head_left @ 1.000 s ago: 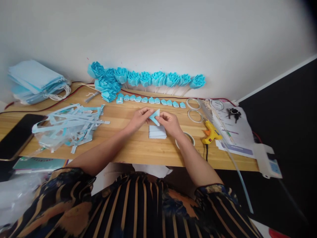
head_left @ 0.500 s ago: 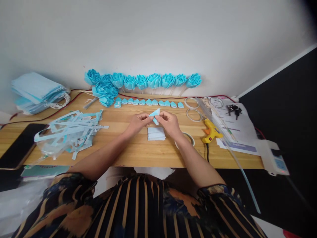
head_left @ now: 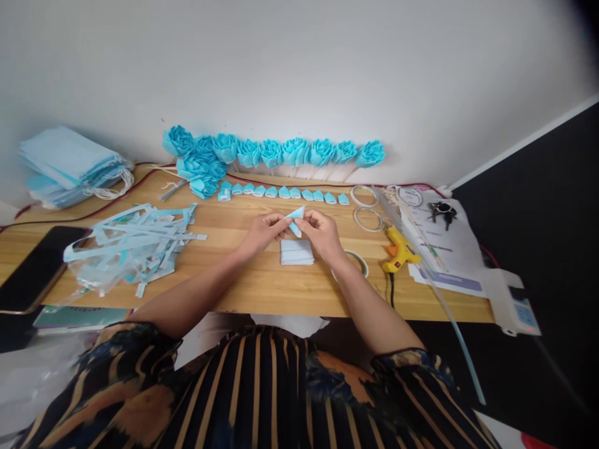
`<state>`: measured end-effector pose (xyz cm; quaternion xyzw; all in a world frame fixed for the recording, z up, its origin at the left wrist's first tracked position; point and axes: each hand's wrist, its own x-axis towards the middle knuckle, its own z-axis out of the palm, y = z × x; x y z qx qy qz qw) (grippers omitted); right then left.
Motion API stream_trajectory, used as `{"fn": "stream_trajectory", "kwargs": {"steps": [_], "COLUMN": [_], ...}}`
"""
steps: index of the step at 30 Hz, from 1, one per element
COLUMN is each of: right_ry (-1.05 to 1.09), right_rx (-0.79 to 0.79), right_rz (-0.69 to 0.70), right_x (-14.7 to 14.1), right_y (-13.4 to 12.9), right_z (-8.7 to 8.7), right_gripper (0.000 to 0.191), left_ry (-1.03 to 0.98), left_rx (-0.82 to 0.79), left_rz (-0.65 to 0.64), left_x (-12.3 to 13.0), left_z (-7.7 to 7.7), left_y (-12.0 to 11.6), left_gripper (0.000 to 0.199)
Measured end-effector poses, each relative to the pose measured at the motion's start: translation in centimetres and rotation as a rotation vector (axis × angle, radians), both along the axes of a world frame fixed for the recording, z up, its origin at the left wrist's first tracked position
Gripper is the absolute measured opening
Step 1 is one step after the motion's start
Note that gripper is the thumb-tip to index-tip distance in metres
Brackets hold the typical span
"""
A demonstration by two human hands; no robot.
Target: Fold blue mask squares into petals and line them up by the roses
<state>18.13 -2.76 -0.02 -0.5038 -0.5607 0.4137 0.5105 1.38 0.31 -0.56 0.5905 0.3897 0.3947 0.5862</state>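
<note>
Between my two hands is a light blue folded piece [head_left: 296, 216], pinched over the middle of the wooden table. My left hand [head_left: 264, 234] grips its left side with thumb and fingers, and my right hand [head_left: 322, 234] pinches its right side. Just below them lies a small stack of pale squares [head_left: 296, 252]. Beyond my hands runs a row of small folded blue pieces [head_left: 283, 193]. Behind that row, blue flowers [head_left: 295, 151] on thin stems lean against the wall.
Cut strips [head_left: 135, 243], a phone [head_left: 40, 268] and a stack of blue sheets [head_left: 70, 162] lie left. On the right are a yellow glue gun [head_left: 399, 251], rings [head_left: 368, 219], papers [head_left: 456, 249], keys [head_left: 442, 212] and a white box [head_left: 510, 302]. A tape roll [head_left: 358, 265] sits beside my right forearm.
The view has tilted and shifted slightly. My hands hold the folded piece in nearly the same pose.
</note>
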Motion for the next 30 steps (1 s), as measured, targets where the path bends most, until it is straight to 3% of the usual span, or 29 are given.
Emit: {"fn": "stream_trajectory", "kwargs": {"steps": [5, 10, 16, 20, 24, 30], "right_ry": [-0.013, 0.000, 0.073, 0.023, -0.196, -0.665], "right_rx": [0.011, 0.069, 0.231, 0.268, 0.323, 0.629], "right_rz": [-0.001, 0.026, -0.323, -0.381, -0.318, -0.134], "right_x": [-0.2, 0.4, 5.2, 6.5, 4.5, 2.6], "right_y": [-0.1, -0.1, 1.0, 1.5, 1.0, 0.0], "right_z": [0.0, 0.7, 1.9, 1.3, 1.2, 1.4], "right_gripper": [0.030, 0.038, 0.046, 0.040, 0.027, 0.035], "left_ry": [0.021, 0.008, -0.068, -0.151, -0.238, -0.312], "left_rx": [0.024, 0.053, 0.026, -0.057, -0.178, -0.306], "left_rz": [-0.029, 0.001, 0.070, 0.061, 0.066, 0.046], "left_x": [-0.3, -0.6, -0.6, -0.6, -0.4, -0.4], "left_z": [0.1, 0.1, 0.4, 0.2, 0.4, 0.9], "left_y": [0.1, 0.2, 0.3, 0.3, 0.2, 0.0], "left_gripper": [0.045, 0.035, 0.030, 0.028, 0.030, 0.029]}}
